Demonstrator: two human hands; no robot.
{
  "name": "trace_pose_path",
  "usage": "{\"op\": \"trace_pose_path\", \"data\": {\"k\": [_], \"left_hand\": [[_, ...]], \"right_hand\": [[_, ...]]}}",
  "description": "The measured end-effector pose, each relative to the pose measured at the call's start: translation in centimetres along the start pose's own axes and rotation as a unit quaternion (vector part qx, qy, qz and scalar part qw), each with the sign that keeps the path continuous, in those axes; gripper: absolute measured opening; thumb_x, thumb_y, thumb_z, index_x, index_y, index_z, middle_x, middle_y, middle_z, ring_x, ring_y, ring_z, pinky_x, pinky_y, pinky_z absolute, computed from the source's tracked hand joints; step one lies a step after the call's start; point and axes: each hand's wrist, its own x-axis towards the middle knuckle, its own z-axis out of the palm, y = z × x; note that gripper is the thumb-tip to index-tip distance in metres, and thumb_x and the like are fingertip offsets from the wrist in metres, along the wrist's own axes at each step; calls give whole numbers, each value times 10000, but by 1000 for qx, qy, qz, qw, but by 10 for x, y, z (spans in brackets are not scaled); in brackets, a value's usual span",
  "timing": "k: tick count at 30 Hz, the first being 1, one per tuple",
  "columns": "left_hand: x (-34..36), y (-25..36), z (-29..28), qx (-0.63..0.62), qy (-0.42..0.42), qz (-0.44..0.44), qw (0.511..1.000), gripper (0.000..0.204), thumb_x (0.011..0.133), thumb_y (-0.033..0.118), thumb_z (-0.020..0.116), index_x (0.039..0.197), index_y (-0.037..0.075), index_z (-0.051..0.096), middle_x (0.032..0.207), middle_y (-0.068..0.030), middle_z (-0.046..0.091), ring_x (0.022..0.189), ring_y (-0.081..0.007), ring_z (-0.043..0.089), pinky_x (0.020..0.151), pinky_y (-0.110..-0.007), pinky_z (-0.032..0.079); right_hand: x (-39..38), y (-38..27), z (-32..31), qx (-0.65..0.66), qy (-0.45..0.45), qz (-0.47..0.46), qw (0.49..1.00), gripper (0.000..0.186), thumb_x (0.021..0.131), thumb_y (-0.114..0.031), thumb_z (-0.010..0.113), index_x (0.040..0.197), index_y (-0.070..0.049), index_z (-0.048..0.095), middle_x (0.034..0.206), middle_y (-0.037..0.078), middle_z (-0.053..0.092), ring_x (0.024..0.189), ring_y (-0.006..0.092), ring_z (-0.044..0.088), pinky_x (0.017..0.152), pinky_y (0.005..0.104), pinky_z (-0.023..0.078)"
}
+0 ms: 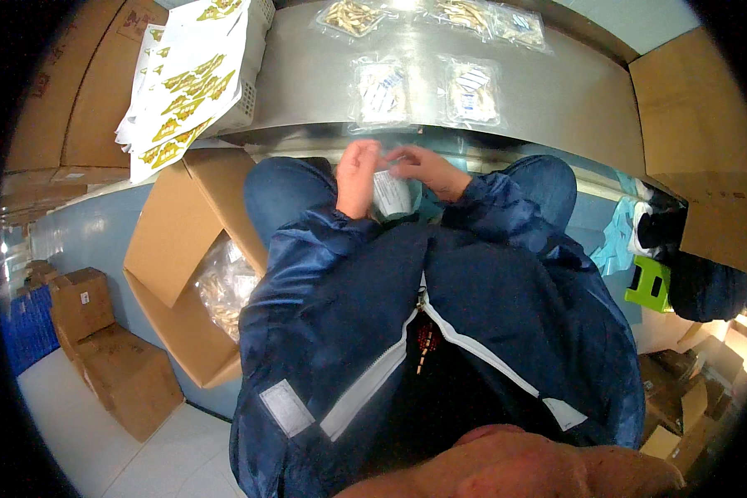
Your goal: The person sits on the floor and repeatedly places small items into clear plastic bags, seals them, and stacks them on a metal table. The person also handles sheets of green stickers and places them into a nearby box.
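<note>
Just in front of the metal table's near edge, a clear plastic packet (392, 192) with a white printed label hangs between my hands, above my lap. My left hand (358, 176) grips its left side, fingers closed near the top. Bent fingers of my right hand (427, 169) pinch the packet's upper right edge. Beyond my hands, two clear packs lie label up on the table: a left pack (381, 93) and a right pack (471, 91). Farther back is another clear pack (350, 17) of small pale-brown pieces.
Sheets of gold-green stickers (192, 91) rest over a white plastic basket (249, 104) on the metal table (303, 79). An open cardboard box (170, 228) at my left contains clear packs (222, 290). A tall carton (697, 108) stands right, with a lime-green plastic item (647, 284) below.
</note>
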Motion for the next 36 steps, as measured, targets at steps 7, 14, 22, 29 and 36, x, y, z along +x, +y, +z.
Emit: {"op": "trace_pose_path", "data": {"k": [7,14,22,29,36], "left_hand": [[-11,22,-14,54,-184,-80,978,160,936,159,633,960,7,676,896,-11,662,860,-76,575,785,-237,457],[-10,38,5,-81,-63,-25,994,152,962,140,599,1002,6,657,885,-7,661,783,-72,593,704,-224,467],[-14,32,3,-56,-42,-38,997,198,966,122,587,1096,-15,645,951,-27,677,844,-82,605,756,-226,477],[-17,64,-36,258,-112,64,958,260,987,161,523,1138,-21,631,1078,-108,696,971,-200,641,897,-289,465],[47,44,-35,4,-118,-135,984,272,963,230,577,895,-12,679,800,-18,648,731,-89,554,683,-252,438]], "right_hand": [[-18,-80,-32,-234,59,-174,955,274,862,-103,684,1114,-27,610,982,36,652,970,147,608,893,273,455],[-42,-89,31,-269,136,-138,943,287,834,-231,740,1010,-13,678,865,72,653,818,118,587,743,286,481],[-33,-68,3,-151,161,-81,972,240,897,-230,680,990,-10,704,898,15,682,844,64,569,747,248,458],[-28,-81,-47,-283,412,-174,848,167,850,-189,723,792,-51,650,728,-1,592,707,118,555,662,295,443],[-6,-92,22,-555,218,-407,692,315,758,-299,772,948,-85,641,861,74,585,836,253,563,715,357,431]]}}
